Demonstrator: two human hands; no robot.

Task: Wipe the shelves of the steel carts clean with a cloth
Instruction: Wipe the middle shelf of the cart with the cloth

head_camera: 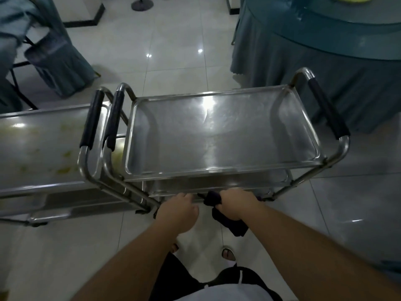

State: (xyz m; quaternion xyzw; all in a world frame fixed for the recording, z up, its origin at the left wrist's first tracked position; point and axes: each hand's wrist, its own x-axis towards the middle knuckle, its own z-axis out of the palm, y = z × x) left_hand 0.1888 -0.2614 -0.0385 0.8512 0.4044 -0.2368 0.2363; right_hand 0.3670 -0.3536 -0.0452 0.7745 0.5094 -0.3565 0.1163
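Two steel carts stand side by side on the tiled floor. The right cart (pixel 221 135) fills the centre of the frame, its top shelf bare and shiny; the left cart (pixel 41 146), at the left edge, carries yellowish smears. Low in the centre, the right hand (pixel 235 204) grips a dark cloth (pixel 225 216) (part hangs below the fist) at the right cart's lower shelf edge. The left hand (pixel 180 210), fingers curled, reaches that same edge; whether it holds anything cannot be told. A draped round table (pixel 325 46) occupies the upper right.

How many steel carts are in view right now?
2. One cart stands straight ahead, by the hands; the other cart, its top shelf stained yellow, stands beside it on the left, partly cut off by the frame edge.
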